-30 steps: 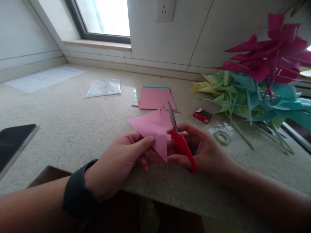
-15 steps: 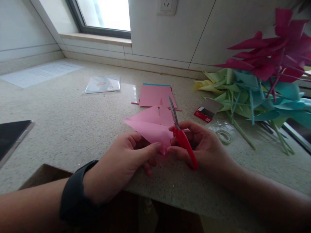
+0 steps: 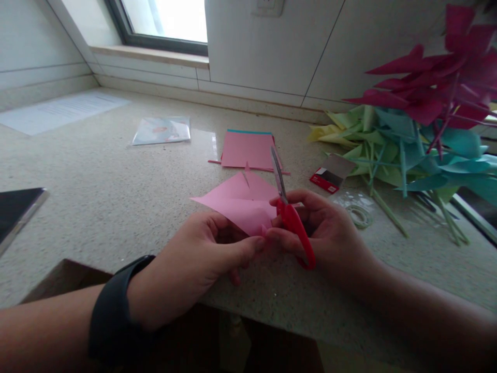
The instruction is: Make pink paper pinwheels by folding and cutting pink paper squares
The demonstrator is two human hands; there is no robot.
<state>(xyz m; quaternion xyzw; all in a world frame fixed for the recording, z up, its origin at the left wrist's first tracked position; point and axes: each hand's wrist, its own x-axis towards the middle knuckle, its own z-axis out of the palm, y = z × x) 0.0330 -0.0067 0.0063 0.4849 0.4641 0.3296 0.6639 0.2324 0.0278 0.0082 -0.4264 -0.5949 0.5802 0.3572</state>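
Pink paper [image 3: 239, 203], folded and slit, has swung flatter since a second ago, its point now toward nine o'clock. The left hand [image 3: 194, 264] pinches its near corner; the right hand [image 3: 322, 233] grips red scissors [image 3: 289, 215], blades together, at three o'clock of it.

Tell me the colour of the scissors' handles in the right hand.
Red: the metal-bladed scissors have red plastic handles, gripped by the right hand, clearest in the head view.
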